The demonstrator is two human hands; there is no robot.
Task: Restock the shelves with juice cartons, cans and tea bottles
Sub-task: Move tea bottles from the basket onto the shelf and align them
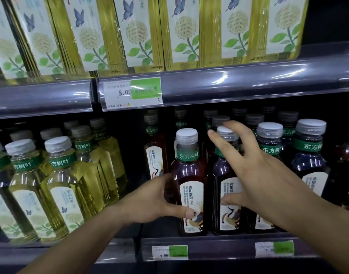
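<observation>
A dark red tea bottle [189, 171] with a white cap and a crane label stands at the front of the middle shelf [219, 247]. My left hand [150, 200] grips it low down, thumb across the label and fingers round its left side. Beside it on the right stands a second dark tea bottle [222, 169]. My right hand [254, 175] is spread over this one, with fingertips by the cap and the thumb touching the label. More dark tea bottles [308, 155] fill the rows to the right and behind.
Pale yellow tea bottles [61, 184] crowd the shelf's left half. A dark gap lies between them and the dark row, with one bottle [154, 153] further back. Large yellow bottles [185, 32] line the upper shelf above a price tag [132, 92].
</observation>
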